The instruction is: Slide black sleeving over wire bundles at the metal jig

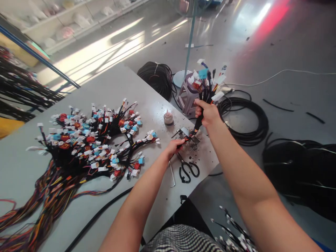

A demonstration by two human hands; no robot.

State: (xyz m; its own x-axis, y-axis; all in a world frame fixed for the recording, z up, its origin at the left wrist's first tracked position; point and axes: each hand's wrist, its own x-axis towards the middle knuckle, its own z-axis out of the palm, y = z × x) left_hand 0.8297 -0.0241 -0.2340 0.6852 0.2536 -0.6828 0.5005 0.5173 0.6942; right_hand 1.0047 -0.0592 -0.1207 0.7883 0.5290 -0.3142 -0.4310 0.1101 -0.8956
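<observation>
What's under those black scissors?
The scissors lie on the gray table; the tabletop right beneath them is covered, so what's there can't be seen.

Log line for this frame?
left hand: pinches wire at metal fixture | right hand: grips wire harness bundle | scissors on table

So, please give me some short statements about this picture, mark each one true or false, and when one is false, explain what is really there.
The right hand grips a bundle of black wires with white connectors. True.

The left hand holds the black-handled steel scissors. False: the scissors lie on the grey table, and the hand is at a small metal fixture.

A coil of black cable lies on the shiny grey floor. True.

A small translucent bottle stands on the floor. False: it stands on the table.
</observation>
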